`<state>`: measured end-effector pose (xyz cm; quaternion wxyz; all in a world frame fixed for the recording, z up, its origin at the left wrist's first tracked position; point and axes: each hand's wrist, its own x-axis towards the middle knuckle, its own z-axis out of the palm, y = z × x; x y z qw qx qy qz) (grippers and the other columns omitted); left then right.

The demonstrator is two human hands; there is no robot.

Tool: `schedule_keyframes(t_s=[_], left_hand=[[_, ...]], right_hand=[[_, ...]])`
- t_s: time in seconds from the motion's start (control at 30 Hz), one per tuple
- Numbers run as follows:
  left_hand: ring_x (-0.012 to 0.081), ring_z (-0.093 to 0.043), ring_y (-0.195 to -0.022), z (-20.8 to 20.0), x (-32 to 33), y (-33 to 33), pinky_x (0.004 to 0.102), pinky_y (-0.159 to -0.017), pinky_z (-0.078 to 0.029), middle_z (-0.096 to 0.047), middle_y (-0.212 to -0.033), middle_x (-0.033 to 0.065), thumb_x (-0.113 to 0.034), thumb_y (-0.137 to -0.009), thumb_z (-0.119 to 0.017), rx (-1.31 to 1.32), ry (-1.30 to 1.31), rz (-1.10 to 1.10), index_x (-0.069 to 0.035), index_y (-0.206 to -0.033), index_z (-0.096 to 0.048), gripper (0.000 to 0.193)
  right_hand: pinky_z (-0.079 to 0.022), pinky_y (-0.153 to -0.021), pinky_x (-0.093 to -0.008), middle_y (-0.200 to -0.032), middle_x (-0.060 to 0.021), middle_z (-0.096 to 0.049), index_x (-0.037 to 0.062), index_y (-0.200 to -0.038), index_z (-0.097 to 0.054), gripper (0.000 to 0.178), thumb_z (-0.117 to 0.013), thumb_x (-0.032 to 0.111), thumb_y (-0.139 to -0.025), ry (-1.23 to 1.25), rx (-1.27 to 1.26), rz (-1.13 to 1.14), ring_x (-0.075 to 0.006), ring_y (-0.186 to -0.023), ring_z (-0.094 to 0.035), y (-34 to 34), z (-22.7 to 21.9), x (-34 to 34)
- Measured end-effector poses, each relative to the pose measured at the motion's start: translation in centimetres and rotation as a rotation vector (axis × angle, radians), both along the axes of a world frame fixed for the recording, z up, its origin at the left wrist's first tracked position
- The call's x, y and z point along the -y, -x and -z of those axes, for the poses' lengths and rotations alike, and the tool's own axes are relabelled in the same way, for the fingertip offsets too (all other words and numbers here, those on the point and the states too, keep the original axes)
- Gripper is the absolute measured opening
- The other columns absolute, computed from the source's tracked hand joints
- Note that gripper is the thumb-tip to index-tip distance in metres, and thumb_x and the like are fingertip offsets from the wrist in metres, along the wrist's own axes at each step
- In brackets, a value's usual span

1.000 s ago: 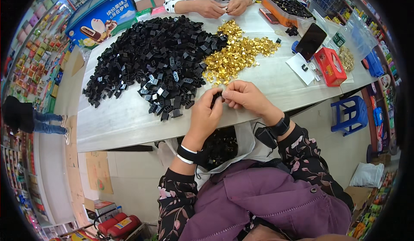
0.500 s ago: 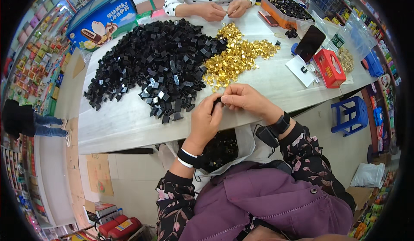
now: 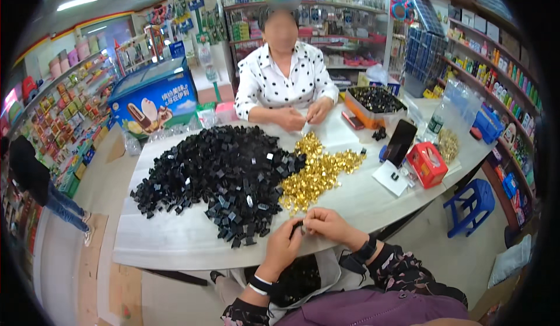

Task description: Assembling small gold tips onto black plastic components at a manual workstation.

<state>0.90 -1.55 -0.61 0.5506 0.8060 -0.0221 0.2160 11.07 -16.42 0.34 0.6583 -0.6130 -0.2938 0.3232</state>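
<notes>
Over the table's near edge, my left hand [image 3: 282, 246] is closed round a small black plastic piece [image 3: 297, 225]. My right hand [image 3: 330, 227] meets it from the right, thumb and finger pinched at the end of that piece. Whatever sits between the right fingertips is too small to make out. Just beyond my hands lies a heap of small shiny gold pieces [image 3: 315, 177]. To its left spreads a large pile of black plastic pieces [image 3: 224, 168], touching the gold heap along one side.
Across the table [image 3: 175, 241] a person in a dotted shirt [image 3: 286, 81] works with both hands near the gold heap. At right are an orange tub [image 3: 373, 114] of black pieces, a phone [image 3: 401, 142], a red box [image 3: 427, 165] and a blue stool [image 3: 470, 208]. An open bag [image 3: 300, 279] hangs below the edge.
The view has tilted up, so the table appears lower and the person across shows more fully. My hands stay together at the black piece, in much the same pose.
</notes>
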Motion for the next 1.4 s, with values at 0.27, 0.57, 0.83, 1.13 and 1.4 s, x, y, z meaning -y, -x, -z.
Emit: schedule_keyframes(t_s=[0.27, 0.57, 0.83, 1.13, 1.4], left_hand=[[0.0350, -0.061, -0.090, 0.5, -0.1, 0.0, 0.0384, -0.075, -0.049, -0.062, -0.098, 0.0182, -0.012, -0.087, -0.054, 0.078, -0.188, -0.096, -0.002, -0.110, -0.056, 0.026], [0.0341, -0.062, -0.090, 0.3, -0.6, -0.1, 0.0361, -0.077, -0.049, -0.063, -0.098, 0.0180, -0.010, -0.087, -0.053, 0.159, -0.123, -0.079, -0.002, -0.110, -0.058, 0.025], [0.0182, -0.061, -0.072, 0.5, -1.0, -0.1, 0.0273, -0.063, -0.048, -0.063, -0.088, 0.0113, -0.012, -0.090, -0.054, -0.025, 0.252, -0.013, -0.004, -0.113, -0.056, 0.024], [0.0082, -0.054, -0.057, -0.7, -1.2, 0.4, 0.0185, -0.043, -0.036, -0.060, -0.079, 0.0034, -0.009, -0.091, -0.054, -0.096, 0.669, -0.061, -0.007, -0.111, -0.052, 0.020], [0.0078, -0.053, -0.054, 0.3, -1.1, -0.4, 0.0171, -0.041, -0.032, -0.057, -0.076, 0.0023, -0.009, -0.091, -0.055, -0.057, 0.620, -0.054, -0.008, -0.105, -0.051, 0.015]], right_hand=[[-0.041, -0.052, -0.0193, -0.071, 0.0017, -0.059, 0.0078, -0.083, -0.059, 0.018, -0.060, 0.024, -0.089, 0.277, 0.016, -0.069, -0.0052, -0.059, -0.051, -0.1, -2.9, -0.1], [-0.041, -0.052, -0.0200, -0.070, 0.0011, -0.059, 0.0070, -0.080, -0.061, 0.023, -0.060, 0.028, -0.089, 0.299, -0.015, -0.137, -0.0056, -0.058, -0.051, -2.0, -2.0, -0.7], [-0.044, -0.057, -0.0219, -0.077, -0.0014, -0.061, 0.0073, -0.088, -0.062, 0.020, -0.059, 0.027, -0.089, 0.204, -0.017, 0.009, -0.0083, -0.065, -0.055, -0.7, -1.7, -1.8], [-0.050, -0.062, -0.0402, -0.085, -0.0097, -0.058, 0.0108, -0.092, -0.061, 0.017, -0.059, 0.026, -0.083, 0.395, 1.123, 0.333, -0.0302, -0.075, -0.060, 0.4, -0.4, -2.9], [-0.050, -0.062, -0.0393, -0.083, -0.0076, -0.057, 0.0108, -0.089, -0.060, 0.019, -0.063, 0.028, -0.080, 0.268, 1.112, 0.307, -0.0285, -0.075, -0.061, -0.9, 0.7, -2.3]])
